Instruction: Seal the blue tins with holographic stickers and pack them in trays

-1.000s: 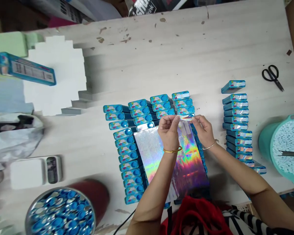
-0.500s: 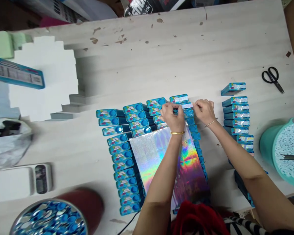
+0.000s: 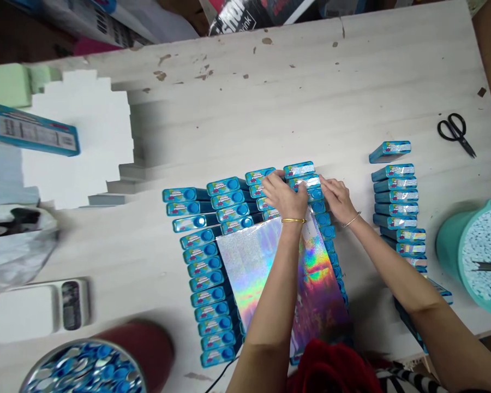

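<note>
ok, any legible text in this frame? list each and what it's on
"rink": white letters on the dark printed package at the table's far edge; the larger word above is cut off.
Labels on the blue boxes: too small to read.
Panel on the blue carton at left: blurred.
Nothing else legible.

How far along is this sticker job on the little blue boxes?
The column of blue boxes on the right already shows shiny strips on top. Both hands, left hand and right hand, press on a box in the middle rows, just above the holographic sheet. The left rows show plain blue round windows with no strip, so most of those look undone.
</note>
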`<state>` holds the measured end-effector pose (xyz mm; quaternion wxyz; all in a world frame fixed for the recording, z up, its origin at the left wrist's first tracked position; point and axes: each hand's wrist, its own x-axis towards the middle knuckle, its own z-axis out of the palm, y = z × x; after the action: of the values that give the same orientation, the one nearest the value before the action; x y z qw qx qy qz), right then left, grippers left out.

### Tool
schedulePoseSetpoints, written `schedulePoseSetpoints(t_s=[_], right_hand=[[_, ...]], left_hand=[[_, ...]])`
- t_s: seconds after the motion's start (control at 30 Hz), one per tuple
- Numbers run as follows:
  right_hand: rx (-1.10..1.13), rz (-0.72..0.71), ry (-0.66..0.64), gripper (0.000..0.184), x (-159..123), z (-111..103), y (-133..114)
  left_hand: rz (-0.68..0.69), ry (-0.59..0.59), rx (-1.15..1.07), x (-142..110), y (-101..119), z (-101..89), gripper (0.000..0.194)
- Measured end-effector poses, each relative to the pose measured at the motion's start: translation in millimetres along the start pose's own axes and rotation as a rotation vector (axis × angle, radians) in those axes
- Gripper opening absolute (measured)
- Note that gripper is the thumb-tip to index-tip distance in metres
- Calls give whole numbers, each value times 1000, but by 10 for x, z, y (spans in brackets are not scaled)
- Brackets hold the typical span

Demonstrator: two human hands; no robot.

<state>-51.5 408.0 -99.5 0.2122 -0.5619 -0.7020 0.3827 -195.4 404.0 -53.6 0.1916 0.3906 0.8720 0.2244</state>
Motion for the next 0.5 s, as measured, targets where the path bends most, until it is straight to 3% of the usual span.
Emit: schedulePoseSetpoints(t_s=[0.17, 0.3, 0.5], right_hand=[[-1, 61, -9, 68, 127, 9, 19], [12, -2, -9, 66, 302, 42, -3], [-173, -17, -38, 59, 440, -29, 83]], left_hand=[[31, 0, -14, 25, -61, 19, 49], [83, 44, -97, 49, -160, 109, 48], [161, 117, -117, 51, -230, 181, 45]])
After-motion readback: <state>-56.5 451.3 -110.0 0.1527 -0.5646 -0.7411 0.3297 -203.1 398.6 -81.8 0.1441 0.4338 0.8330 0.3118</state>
